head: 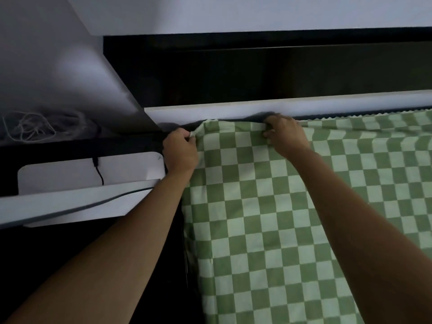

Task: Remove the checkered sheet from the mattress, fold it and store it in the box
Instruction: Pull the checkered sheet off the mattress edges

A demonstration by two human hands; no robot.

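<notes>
At the bed's [233, 108] far left corner, the left hand [180, 150] pinches the checkered sheet [268, 206], and the right hand [285, 134] curls its fingers round the far edge; stripping looks barely begun, so next peel the corner back.

Cannot see the mattress under the sheet [268, 206]. Cannot follow the sheet past the right and bottom borders. Cannot make out the fingertips of the left hand [180, 150] at the sheet's far-left corner, nor those of the right hand [285, 136] on its far edge, all curled into fabric. Left of the sheet, only a blurred pale tangle [30, 127]; beyond the sheet, too dark to tell.
</notes>
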